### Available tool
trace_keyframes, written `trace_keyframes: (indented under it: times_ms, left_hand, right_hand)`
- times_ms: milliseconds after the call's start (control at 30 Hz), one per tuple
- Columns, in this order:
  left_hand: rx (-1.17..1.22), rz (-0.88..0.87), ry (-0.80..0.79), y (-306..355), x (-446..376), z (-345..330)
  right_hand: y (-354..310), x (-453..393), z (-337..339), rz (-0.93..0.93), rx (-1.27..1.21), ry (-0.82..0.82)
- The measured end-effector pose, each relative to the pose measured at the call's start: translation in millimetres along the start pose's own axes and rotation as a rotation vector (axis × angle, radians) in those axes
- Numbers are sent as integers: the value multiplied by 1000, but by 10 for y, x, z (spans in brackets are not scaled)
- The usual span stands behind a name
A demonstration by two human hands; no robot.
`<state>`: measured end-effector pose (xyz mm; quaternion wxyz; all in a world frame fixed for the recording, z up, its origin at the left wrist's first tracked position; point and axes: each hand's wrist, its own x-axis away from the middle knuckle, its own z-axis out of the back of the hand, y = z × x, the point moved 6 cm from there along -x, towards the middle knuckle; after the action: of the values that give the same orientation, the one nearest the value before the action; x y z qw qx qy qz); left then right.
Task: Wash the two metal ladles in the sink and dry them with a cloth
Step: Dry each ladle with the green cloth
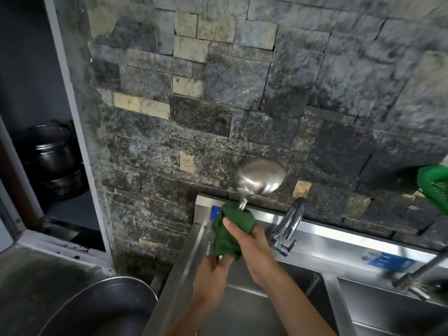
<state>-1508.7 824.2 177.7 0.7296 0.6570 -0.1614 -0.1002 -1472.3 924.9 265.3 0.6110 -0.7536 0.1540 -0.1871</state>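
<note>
Ladle held upright above the left basin of the steel sink, bowl uppermost against the stone-tiled wall. Only one ladle in view.

Right hand: wrapped around the green cloth, thumb pressed along its front; the cloth is bunched round the ladle's shaft just below the bowl.

Left hand: lower down, fingers curled round the bottom end of the handle, which pokes out beneath the cloth.

Curved tap stands just right of the hands on the sink's back ledge. Large metal bowl at lower left. Dark pots stacked in the open cabinet at left. Green basket at the right edge, partly cut off.
</note>
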Motion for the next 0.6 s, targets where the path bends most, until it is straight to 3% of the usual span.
trace_keyframes:
  times_ms: [167, 367, 467, 600]
  left_hand:
    - [-4, 2, 27, 113, -71, 15]
    - [182, 219, -13, -187, -91, -66]
    - [149, 247, -28, -265, -42, -39]
    - [24, 162, 18, -377, -60, 23]
  right_hand:
    - [93, 135, 287, -69, -186, 74]
    - [33, 206, 741, -30, -178, 159]
    - [-25, 223, 875, 41, -32, 218]
    - [-290, 242, 915, 272, 425, 241]
